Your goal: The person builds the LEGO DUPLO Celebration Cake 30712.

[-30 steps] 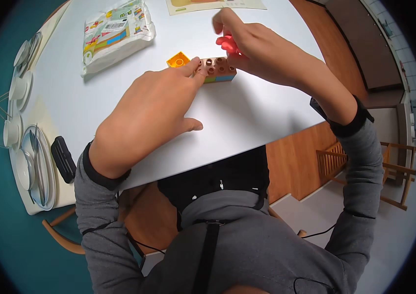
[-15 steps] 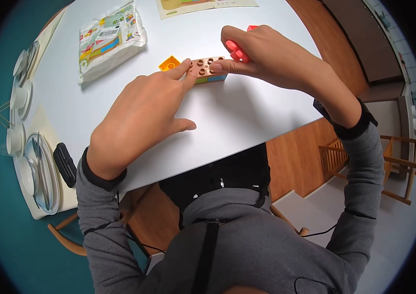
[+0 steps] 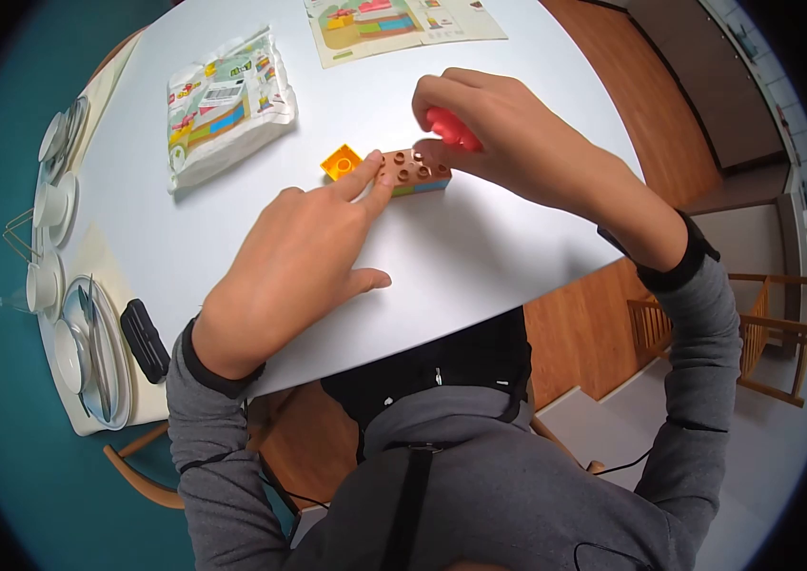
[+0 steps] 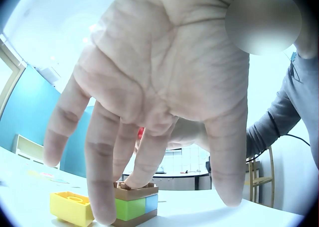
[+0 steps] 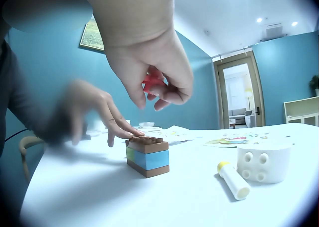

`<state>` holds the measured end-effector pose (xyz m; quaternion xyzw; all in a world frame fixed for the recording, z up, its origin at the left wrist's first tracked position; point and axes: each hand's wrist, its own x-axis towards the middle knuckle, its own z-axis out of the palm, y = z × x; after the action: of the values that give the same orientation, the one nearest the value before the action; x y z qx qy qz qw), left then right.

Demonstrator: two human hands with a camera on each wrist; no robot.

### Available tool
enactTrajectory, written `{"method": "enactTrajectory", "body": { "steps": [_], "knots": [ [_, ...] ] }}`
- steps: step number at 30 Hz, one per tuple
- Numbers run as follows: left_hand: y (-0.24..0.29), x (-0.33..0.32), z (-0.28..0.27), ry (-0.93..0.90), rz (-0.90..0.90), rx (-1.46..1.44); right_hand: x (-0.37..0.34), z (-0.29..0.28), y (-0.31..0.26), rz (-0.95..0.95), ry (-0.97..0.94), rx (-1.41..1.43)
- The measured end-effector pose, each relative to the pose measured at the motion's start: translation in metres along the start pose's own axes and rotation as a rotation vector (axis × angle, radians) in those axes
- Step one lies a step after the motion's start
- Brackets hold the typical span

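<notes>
My left hand point(image 3: 294, 252) has its fingers extended, with fingertips resting on the left end of a toy brick stack point(image 3: 411, 171). The stack has brown studded bricks at top and bottom, with green and blue bricks point(image 4: 130, 208) between. My right hand point(image 3: 508, 133) holds a pinkish-red toy piece point(image 3: 451, 128) in its bent fingers, raised over the stack's right end. In the right wrist view the red piece point(image 5: 153, 81) is partly hidden by the fingers. Just left of the stack lies a yellow brick point(image 3: 335, 164), its hollow underside facing up.
A white printed bag point(image 3: 232, 114) lies at the far left, a picture sheet point(image 3: 375, 33) at the far edge. Plates point(image 3: 118, 381) and a black case point(image 3: 144, 343) sit at the left edge. The right wrist view shows a white studded block point(image 5: 264, 165) and a white tube point(image 5: 233, 181).
The right hand has turned the pinkish-red piece among its fingers, its index finger coming down from a raised position. My left fingertips have stayed on the brick stack.
</notes>
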<state>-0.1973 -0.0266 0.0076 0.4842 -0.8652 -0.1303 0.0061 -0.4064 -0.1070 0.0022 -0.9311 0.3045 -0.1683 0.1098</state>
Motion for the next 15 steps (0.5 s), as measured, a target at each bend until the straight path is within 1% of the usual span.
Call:
{"method": "enactTrajectory", "body": {
  "steps": [3, 5, 6, 8, 10, 12, 15],
  "knots": [
    [0.001, 0.002, -0.001, -0.014, -0.020, -0.023, 0.004, -0.005, 0.000, 0.016, 0.049, 0.045],
    [-0.001, 0.002, 0.003, 0.008, -0.010, -0.009, 0.004, -0.006, 0.002, 0.099, -0.023, 0.077],
    [-0.001, 0.003, 0.003, 0.025, 0.003, 0.000, 0.003, -0.005, 0.005, 0.097, -0.020, 0.072],
    [-0.003, 0.004, 0.000, 0.016, 0.009, -0.015, 0.001, 0.001, 0.012, 0.016, -0.039, 0.135],
    [-0.005, 0.005, -0.001, 0.003, 0.013, -0.034, 0.000, 0.003, 0.013, 0.024, -0.054, 0.157],
    [-0.006, 0.005, -0.002, -0.017, 0.012, -0.056, 0.000, 0.005, 0.012, 0.033, -0.136, 0.098],
    [-0.007, 0.004, 0.002, 0.011, 0.022, -0.038, 0.005, 0.015, 0.016, 0.012, -0.169, 0.081]
  ]
}}
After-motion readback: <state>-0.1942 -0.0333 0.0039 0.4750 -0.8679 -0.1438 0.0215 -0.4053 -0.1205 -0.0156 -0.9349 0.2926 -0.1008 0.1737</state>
